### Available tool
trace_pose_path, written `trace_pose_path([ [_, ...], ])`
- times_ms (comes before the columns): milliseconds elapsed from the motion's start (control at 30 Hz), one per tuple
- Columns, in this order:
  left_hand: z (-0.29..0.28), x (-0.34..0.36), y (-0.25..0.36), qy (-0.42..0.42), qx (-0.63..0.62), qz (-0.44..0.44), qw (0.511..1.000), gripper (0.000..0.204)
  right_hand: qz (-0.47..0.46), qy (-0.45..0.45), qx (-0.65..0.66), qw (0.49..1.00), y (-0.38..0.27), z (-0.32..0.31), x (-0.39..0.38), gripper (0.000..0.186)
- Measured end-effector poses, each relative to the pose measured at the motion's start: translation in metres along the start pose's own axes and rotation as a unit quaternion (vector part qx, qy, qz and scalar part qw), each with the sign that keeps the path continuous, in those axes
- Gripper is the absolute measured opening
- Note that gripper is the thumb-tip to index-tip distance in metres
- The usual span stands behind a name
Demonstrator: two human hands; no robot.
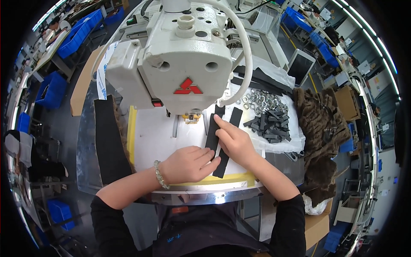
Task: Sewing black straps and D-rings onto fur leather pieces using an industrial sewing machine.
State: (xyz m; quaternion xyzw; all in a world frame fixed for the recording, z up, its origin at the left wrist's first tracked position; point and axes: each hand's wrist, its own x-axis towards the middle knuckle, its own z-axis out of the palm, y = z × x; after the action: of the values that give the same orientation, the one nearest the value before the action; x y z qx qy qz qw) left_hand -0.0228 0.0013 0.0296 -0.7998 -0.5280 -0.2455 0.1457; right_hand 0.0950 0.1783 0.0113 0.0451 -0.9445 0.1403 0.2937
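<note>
A black strip of fabric [211, 133] lies lengthwise on the white work plate [158, 145], beside the needle area of a large sewing machine [184, 73]. My left hand [188, 165] rests its outstretched fingers on the strip's near end, with a beaded bracelet [161, 174] at the wrist. My right hand [235, 144] has its index finger on the upper part of the strip and its other fingers bent at the right edge. A second black strip [235, 118] runs alongside, partly beneath my right hand. The yellow presser part [191, 119] stands left of the strips.
Metal rings [263, 101] and short black pieces [272, 125] are heaped on white sheeting at right. Brown fur material [319, 118] hangs beyond them. Another black panel with fur edging [109, 141] lies left. The machine head overhangs the plate; the table's curved edge [220, 198] is in front.
</note>
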Motion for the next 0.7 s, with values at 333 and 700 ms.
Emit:
trace_pose_path([
  [333, 0.0, -0.004, -0.001, 0.026, 0.026, 0.03, 0.999, 0.025, -0.041, 0.035, -0.085, 0.995, -0.002, -0.003, -0.005, 0.012],
  [700, 0.005, -0.008, 0.01, 0.019, 0.019, 0.063, 0.998, 0.019, 0.008, 0.02, -0.087, 0.996, 0.008, 0.0, -0.001, 0.062],
])
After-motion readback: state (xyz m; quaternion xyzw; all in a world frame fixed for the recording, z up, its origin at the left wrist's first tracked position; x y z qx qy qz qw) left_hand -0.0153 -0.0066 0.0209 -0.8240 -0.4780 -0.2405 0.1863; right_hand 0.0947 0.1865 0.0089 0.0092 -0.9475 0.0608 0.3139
